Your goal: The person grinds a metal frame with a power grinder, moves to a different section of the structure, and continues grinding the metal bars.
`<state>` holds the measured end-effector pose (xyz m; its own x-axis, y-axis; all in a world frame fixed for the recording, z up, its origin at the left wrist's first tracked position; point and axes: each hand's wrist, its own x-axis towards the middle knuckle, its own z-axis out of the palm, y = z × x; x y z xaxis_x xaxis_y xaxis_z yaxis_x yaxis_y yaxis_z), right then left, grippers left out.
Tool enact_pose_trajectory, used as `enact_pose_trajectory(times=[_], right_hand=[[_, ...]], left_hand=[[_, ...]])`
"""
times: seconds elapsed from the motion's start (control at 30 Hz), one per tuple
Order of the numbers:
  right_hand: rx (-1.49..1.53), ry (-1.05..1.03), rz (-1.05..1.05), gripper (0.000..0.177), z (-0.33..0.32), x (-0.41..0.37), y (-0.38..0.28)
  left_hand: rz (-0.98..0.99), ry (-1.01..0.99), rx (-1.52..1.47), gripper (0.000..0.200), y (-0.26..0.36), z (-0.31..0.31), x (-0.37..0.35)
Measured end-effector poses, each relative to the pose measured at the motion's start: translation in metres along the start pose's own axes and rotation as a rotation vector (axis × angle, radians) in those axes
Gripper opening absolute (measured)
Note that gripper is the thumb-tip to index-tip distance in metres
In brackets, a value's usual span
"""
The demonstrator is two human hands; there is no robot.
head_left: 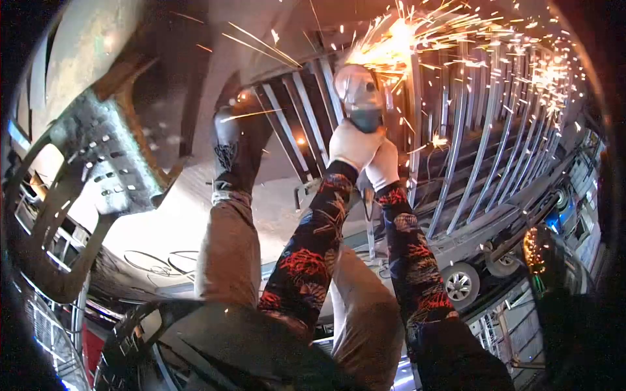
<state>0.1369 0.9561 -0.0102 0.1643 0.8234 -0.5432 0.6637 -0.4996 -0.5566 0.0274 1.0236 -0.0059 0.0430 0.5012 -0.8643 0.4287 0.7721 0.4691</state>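
In the head view, a pale, rounded angle grinder (358,88) throws a bright burst of sparks at the top of a metal bar (415,111). My left hand (351,144), in a white glove, is wrapped round the grinder's body. Close beside it, my right hand (383,164), also gloved in white, is closed on the tool's rear part. Dark sleeves with red patterns cover both forearms. The glare hides the disc and where it meets the metal.
Parallel metal bars (460,146) stand behind and to the right. A perforated metal plate (111,156) is at left. My booted foot (233,140) rests left of the bars. Cables (156,262) lie on the floor; a wheel (461,285) shows at lower right.
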Motion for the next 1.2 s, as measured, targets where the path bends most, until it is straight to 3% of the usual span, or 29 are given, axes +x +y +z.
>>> enact_pose_trajectory(times=[0.03, 0.1, 0.17, 0.2, 0.23, 0.33, 0.37, 0.43, 0.5, 0.53, 0.63, 0.7, 0.73, 0.83, 0.9, 0.97, 1.03, 1.1, 1.2], right_hand=[[-0.141, 0.007, -0.058, 0.028, 0.007, 0.007, 0.017], [-0.012, 0.035, -0.108, 0.027, 0.001, 0.004, 0.005], [-0.064, 0.019, -0.03, 0.028, -0.001, -0.008, 0.001], [-0.376, -0.067, -0.063, 0.031, 0.001, -0.009, 0.01], [-0.433, -0.13, 0.018, 0.032, 0.003, -0.01, 0.019], [-0.048, 0.085, -0.025, 0.031, -0.002, 0.007, -0.003], [-0.275, -0.074, -0.085, 0.029, 0.002, 0.016, 0.017], [0.034, 0.081, -0.008, 0.025, -0.007, 0.009, -0.013], [-0.175, -0.026, -0.077, 0.024, -0.005, -0.007, 0.0], [-0.108, 0.001, 0.035, 0.026, -0.006, -0.017, -0.003], [0.009, 0.018, 0.003, 0.029, -0.005, -0.009, -0.004], [-0.114, 0.07, -0.036, 0.028, -0.007, 0.006, -0.009], [-0.115, 0.004, 0.036, 0.029, -0.005, 0.011, -0.004], [0.078, 0.086, 0.041, 0.031, 0.0, -0.009, -0.003], [-0.114, -0.012, 0.047, 0.033, -0.004, -0.011, -0.002], [0.035, 0.001, 0.148, 0.031, -0.009, -0.003, -0.019], [0.155, 0.026, 0.053, 0.026, -0.006, 0.012, -0.025], [0.192, -0.021, 0.108, 0.028, -0.008, 0.009, -0.03], [0.02, 0.012, 0.153, 0.031, -0.003, -0.008, -0.027]], left_hand=[[-0.003, -0.001, 0.017, 0.057, 0.009, -0.007, 0.0], [-0.028, -0.02, 0.068, 0.047, 0.01, -0.005, -0.001], [0.028, -0.051, -0.047, 0.046, 0.0, -0.001, -0.01], [0.012, -0.047, -0.072, 0.044, -0.002, -0.002, -0.013], [0.048, -0.01, -0.108, 0.044, -0.003, -0.001, -0.015], [0.006, -0.044, -0.027, 0.046, 0.014, -0.009, -0.002], [0.019, -0.044, -0.019, 0.046, 0.021, -0.014, 0.001], [0.061, -0.004, -0.015, 0.047, 0.017, -0.008, 0.004], [0.049, -0.031, -0.088, 0.047, -0.005, 0.005, -0.008], [0.007, -0.073, -0.116, 0.05, -0.004, 0.003, -0.015], [0.073, 0.113, -0.112, 0.049, -0.007, 0.009, -0.013], [0.009, 0.031, 0.071, 0.044, 0.004, 0.004, 0.004], [0.095, 0.018, -0.044, 0.043, -0.005, 0.01, 0.014], [0.026, -0.017, -0.016, 0.043, -0.001, 0.004, -0.009], [0.02, 0.057, -0.081, 0.044, 0.001, 0.001, -0.013], [0.023, 0.0, -0.124, 0.043, 0.004, -0.006, -0.012], [0.057, 0.038, -0.072, 0.035, -0.003, 0.0, 0.01], [0.095, 0.066, -0.058, 0.037, 0.007, -0.012, -0.002], [0.025, 0.068, -0.072, 0.047, 0.0, -0.009, -0.015]])
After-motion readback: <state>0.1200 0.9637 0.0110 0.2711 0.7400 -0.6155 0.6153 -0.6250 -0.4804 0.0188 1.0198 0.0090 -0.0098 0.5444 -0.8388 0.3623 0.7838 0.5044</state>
